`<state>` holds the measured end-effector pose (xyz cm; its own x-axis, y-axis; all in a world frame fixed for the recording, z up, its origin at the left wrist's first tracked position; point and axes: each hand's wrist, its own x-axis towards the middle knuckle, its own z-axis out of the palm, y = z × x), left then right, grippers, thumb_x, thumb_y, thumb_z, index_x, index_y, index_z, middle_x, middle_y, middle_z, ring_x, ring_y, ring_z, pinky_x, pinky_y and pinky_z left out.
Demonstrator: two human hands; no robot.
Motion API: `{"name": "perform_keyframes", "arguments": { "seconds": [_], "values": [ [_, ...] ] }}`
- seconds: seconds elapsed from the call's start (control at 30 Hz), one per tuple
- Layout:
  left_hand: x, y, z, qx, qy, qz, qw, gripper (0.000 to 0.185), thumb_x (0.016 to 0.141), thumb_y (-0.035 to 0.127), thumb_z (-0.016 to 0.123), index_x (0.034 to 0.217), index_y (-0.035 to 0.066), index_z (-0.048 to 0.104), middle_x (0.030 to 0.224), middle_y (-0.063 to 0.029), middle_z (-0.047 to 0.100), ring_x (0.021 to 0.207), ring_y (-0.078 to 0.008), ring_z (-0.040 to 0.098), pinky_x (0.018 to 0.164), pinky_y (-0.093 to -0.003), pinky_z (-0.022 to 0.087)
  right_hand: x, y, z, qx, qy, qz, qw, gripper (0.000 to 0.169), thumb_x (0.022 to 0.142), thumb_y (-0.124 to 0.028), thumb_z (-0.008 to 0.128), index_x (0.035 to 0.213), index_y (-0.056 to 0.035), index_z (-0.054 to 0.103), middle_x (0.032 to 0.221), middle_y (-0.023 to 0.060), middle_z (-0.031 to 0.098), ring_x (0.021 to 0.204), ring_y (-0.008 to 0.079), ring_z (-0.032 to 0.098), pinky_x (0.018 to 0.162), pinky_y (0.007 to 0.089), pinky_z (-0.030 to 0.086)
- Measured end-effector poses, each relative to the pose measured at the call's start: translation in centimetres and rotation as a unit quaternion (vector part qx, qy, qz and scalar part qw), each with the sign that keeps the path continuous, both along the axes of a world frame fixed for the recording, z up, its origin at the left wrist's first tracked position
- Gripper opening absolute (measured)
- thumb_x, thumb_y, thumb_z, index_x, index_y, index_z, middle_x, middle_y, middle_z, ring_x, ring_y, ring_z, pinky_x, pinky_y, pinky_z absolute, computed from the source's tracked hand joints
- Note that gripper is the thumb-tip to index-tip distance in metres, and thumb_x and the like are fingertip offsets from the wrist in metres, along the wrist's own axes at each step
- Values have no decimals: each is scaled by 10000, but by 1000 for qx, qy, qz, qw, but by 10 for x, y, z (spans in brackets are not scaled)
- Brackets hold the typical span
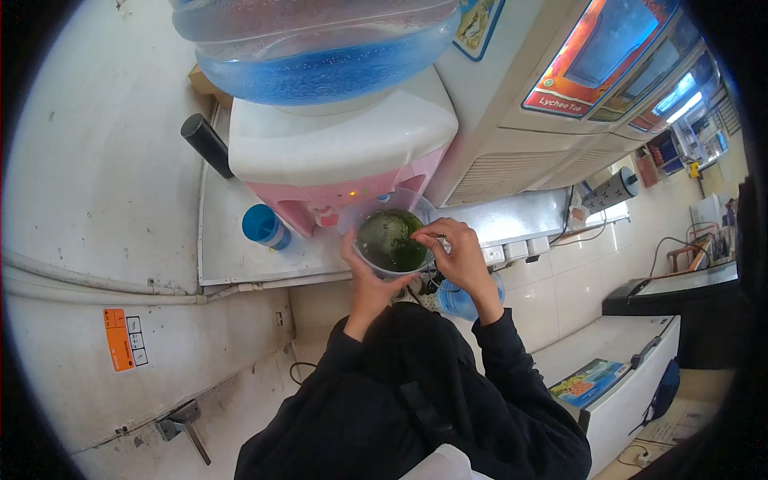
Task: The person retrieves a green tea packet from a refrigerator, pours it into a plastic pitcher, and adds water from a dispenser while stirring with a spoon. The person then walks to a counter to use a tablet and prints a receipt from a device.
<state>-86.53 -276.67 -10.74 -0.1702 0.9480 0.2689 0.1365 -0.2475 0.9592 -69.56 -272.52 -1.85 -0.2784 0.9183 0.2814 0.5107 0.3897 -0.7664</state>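
A clear plastic tub (389, 271) holding green liquid is under the taps of a pink and white water dispenser (342, 141). My left hand (371, 288) grips the tub's lower left side, its thumb along the near edge. Over the tub's right rim, my right hand (453, 251) pinches something thin, perhaps a spoon handle; the end in the liquid cannot be made out. A large blue water bottle (324, 66) stands upside down on the dispenser. Left of the tub, a blue plastic cup (266, 227) rests on the metal counter (228, 264).
A dark cylinder (207, 146) stands by the dispenser's left side. On the right are a drink machine (516, 150), power sockets (515, 249) along the counter edge and a patterned cylinder (611, 191). Below the counter lies a blue bottle (465, 300). A white chest (606, 342) is at lower right.
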Motion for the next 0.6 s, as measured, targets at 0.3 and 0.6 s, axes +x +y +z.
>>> {"name": "perform_keyframes", "arguments": {
  "seconds": [0.3, 0.6],
  "values": [
    [2, -1, 7, 16, 27, 8, 999, 1265, 538, 201, 939, 1441, 28, 71, 1419, -168, 193, 1330, -295, 314, 1103, -410, 320, 6, -3, -33, 38, 0, -166, 985, 289, 924, -140, 569, 1202, -68, 602, 1015, 193, 499, 949, 338, 536, 826, 416, 444],
    [2, -1, 9, -1, 20, 1, 1000, 1275, 545, 217, 941, 1439, 40, 49, 1414, -179, 200, 1317, -298, 328, 1094, -403, 323, 6, 2, -48, -47, 12, -156, 987, 283, 985, -200, 472, 1183, -35, 589, 888, 201, 569, 848, 379, 575, 772, 434, 464]
  ]
}}
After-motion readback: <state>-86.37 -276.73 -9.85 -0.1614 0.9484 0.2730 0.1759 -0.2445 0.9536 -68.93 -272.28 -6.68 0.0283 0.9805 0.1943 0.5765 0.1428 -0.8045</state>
